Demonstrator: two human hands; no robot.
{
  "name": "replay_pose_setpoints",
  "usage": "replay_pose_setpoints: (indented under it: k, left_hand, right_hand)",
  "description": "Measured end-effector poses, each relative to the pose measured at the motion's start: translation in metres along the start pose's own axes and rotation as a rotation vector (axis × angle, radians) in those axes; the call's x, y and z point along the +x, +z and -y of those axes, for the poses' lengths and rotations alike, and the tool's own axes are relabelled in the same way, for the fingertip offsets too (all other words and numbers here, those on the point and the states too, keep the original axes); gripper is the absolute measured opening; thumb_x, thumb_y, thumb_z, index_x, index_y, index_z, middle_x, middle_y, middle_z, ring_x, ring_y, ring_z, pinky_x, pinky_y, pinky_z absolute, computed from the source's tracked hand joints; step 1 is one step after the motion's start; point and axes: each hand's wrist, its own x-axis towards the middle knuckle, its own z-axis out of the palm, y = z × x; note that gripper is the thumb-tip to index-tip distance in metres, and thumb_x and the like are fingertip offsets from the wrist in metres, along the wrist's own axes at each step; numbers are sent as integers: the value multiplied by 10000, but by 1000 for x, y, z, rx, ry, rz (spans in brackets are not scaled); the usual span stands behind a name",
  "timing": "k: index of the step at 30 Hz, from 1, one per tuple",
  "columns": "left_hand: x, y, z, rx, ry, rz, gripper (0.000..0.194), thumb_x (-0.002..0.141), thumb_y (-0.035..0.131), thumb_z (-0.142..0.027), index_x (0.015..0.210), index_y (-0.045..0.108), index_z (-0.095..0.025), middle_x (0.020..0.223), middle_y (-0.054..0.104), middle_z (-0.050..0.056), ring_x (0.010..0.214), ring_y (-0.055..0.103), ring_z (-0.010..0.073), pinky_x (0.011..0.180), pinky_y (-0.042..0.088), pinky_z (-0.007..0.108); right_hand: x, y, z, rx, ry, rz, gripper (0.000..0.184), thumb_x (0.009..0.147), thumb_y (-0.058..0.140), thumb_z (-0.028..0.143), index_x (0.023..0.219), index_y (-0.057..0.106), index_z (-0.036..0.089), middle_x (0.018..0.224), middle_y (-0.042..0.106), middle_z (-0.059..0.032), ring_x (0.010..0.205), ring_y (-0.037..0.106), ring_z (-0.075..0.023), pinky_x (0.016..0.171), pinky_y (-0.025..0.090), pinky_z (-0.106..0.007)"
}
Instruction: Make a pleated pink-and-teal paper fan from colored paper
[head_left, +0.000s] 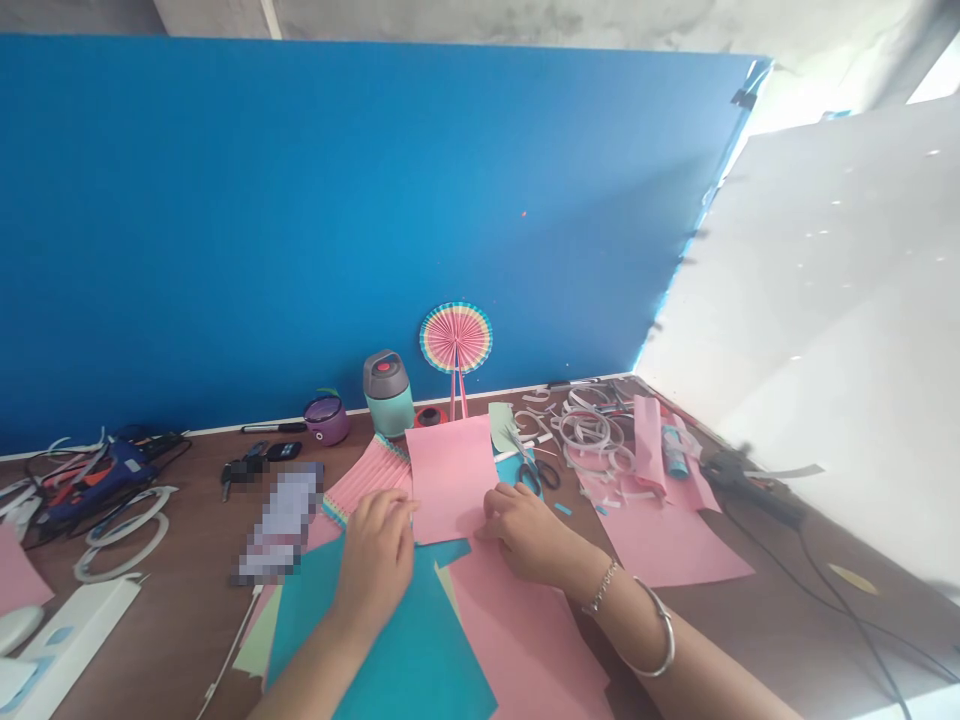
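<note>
A square sheet of pink paper (452,478) stands tilted up between my hands, its lower edge near a teal sheet (375,640). My left hand (379,545) is closed at the sheet's lower left edge, with the thumb hidden. At the lower right edge, my right hand (521,530) pinches the same sheet with bent fingers; a bracelet and bangle are on that wrist. Behind my left hand lies a pleated pink paper strip (367,475) with teal and yellow edges. More pink sheets (525,630) lie under my right forearm.
A round paper fan (456,338) stands at the back beside a teal flask (390,395) and a purple pot (327,420). Scissors (536,472) and white strip coils (589,430) are to the right. At left are a blurred phone (281,520), a glue gun (112,475) and a power strip (82,640).
</note>
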Motion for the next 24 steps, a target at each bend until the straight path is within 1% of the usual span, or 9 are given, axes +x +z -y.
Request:
replay_pose_setpoints:
  k: [2, 3, 4, 5, 7, 10, 14, 18, 24]
  left_hand:
    - [-13, 6, -19, -3, 137, 112, 383, 848, 331, -77, 1087, 597, -216, 1033, 629, 86, 989, 570, 231, 854, 475, 386]
    - [-21, 12, -26, 5, 199, 172, 421, 838, 332, -62, 1149, 573, -210, 1065, 637, 88, 1000, 581, 227, 859, 483, 376]
    - [-30, 21, -32, 36, 248, 193, 456, 823, 337, -51, 1208, 541, -186, 1126, 629, 102, 1054, 574, 239, 895, 476, 389]
    - [-37, 30, -36, 79, 296, 185, 484, 801, 346, -48, 1239, 521, -157, 1191, 609, 125, 1116, 552, 266, 931, 461, 421]
    - [-48, 47, -39, 155, 324, 180, 512, 803, 337, -46, 1289, 474, -129, 1277, 564, 141, 1198, 506, 279, 965, 444, 445]
    - [-51, 58, -37, 206, 312, 151, 467, 855, 337, -113, 1310, 442, -112, 1292, 551, 158, 1203, 501, 291, 948, 455, 470]
    - [-41, 46, -40, 194, 252, 166, 406, 894, 371, -186, 1271, 468, -75, 1241, 567, 168, 1146, 518, 295, 950, 438, 496]
    - [-31, 31, -46, 114, 164, 237, 375, 895, 378, -181, 1247, 486, -109, 1160, 578, 127, 1072, 528, 247, 940, 441, 443]
    - [-26, 27, -47, 52, 111, 282, 346, 909, 363, -197, 1218, 499, -121, 1146, 545, 120, 1064, 497, 241, 931, 429, 431]
  right_hand:
    - [0, 2, 0, -8, -5, -8, 363, 653, 465, -5, 827, 706, 204, 846, 533, -84, 830, 424, -202, 662, 243, -318]
    - [1, 2, -1, -8, -7, -14, 350, 654, 464, -1, 810, 700, 204, 837, 533, -79, 821, 425, -199, 658, 242, -317]
    - [1, 4, -1, -8, -9, -20, 334, 656, 465, 5, 797, 695, 203, 827, 533, -74, 812, 426, -195, 653, 240, -317]
    - [1, 5, -2, -7, -12, -28, 318, 660, 468, 13, 788, 689, 202, 818, 533, -70, 805, 427, -192, 650, 238, -316]
    - [1, 6, -3, -9, -20, -40, 286, 675, 471, 27, 773, 680, 195, 801, 532, -65, 793, 427, -188, 647, 236, -316]
    - [2, 6, -3, -17, -21, -32, 278, 693, 462, 27, 766, 675, 189, 784, 528, -61, 785, 428, -182, 645, 235, -312]
    - [3, 2, -1, -23, -9, -2, 271, 711, 454, 27, 765, 667, 186, 797, 528, -57, 792, 431, -177, 646, 234, -305]
    - [3, -3, 0, -20, 9, 20, 275, 759, 440, 46, 824, 666, 190, 827, 523, -62, 803, 433, -177, 655, 239, -303]
    - [2, 3, 10, -67, 22, -21, 242, 746, 453, 62, 832, 647, 179, 850, 502, -76, 820, 403, -199, 645, 223, -311]
